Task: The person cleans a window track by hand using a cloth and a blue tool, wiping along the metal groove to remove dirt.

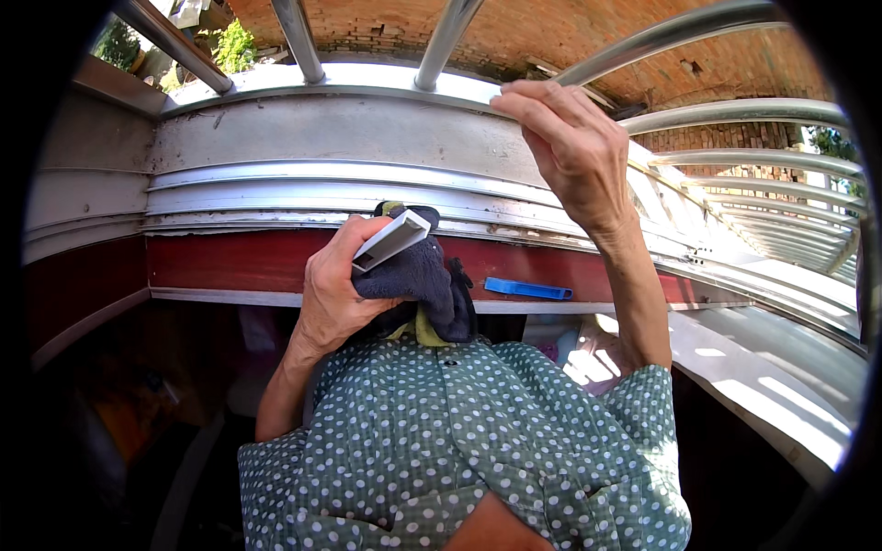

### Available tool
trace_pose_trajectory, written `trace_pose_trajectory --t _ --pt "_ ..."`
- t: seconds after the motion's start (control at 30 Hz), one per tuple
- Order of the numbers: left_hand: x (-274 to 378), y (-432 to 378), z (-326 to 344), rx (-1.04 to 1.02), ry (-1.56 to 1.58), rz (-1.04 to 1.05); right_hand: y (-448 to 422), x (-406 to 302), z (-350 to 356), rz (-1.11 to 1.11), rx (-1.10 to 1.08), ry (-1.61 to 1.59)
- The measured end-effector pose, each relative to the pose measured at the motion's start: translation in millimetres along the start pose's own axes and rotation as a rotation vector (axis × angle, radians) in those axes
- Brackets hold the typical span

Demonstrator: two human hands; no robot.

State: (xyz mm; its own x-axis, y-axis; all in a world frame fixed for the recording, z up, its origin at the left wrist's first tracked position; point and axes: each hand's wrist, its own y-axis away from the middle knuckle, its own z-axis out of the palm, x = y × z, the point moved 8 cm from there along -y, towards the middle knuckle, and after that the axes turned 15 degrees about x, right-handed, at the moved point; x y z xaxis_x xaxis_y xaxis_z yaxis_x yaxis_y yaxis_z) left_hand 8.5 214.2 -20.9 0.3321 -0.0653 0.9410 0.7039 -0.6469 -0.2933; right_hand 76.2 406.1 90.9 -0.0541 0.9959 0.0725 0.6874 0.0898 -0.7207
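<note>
My left hand (331,282) grips a white open-ended channel piece (393,241) together with a dark grey cloth (427,275) that has yellow patches. The cloth hangs below the channel, in front of my chest. Raised over the window ledge (331,134), my right hand (575,148) has its fingers bent and bunched near the metal bars. Nothing shows clearly between those fingertips, which are partly hidden. A blue plastic tool (528,288) with a slot at one end lies on the dark red sill (227,262), below my right hand.
Metal window tracks (275,182) run between ledge and sill, with dirt in places. Round metal bars (448,41) fence the far side and the right. Beyond them stands a brick wall (723,69). At lower right is a pale sunlit surface (772,372).
</note>
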Motion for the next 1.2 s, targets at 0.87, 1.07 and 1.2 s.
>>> trace_pose_trajectory --t 0.87,1.07,1.2 --pt "-1.1 2.7 -4.5 0.016 -0.018 -0.006 80.6 -37.1 12.1 -0.169 -0.554 -0.368" --pt "-2.0 0.8 -2.4 0.008 -0.008 -0.005 84.1 -30.6 15.0 -0.087 -0.524 -0.424" --pt "0.5 3.2 -4.4 0.019 0.009 0.002 78.2 -26.6 10.4 0.018 -0.458 -0.453"
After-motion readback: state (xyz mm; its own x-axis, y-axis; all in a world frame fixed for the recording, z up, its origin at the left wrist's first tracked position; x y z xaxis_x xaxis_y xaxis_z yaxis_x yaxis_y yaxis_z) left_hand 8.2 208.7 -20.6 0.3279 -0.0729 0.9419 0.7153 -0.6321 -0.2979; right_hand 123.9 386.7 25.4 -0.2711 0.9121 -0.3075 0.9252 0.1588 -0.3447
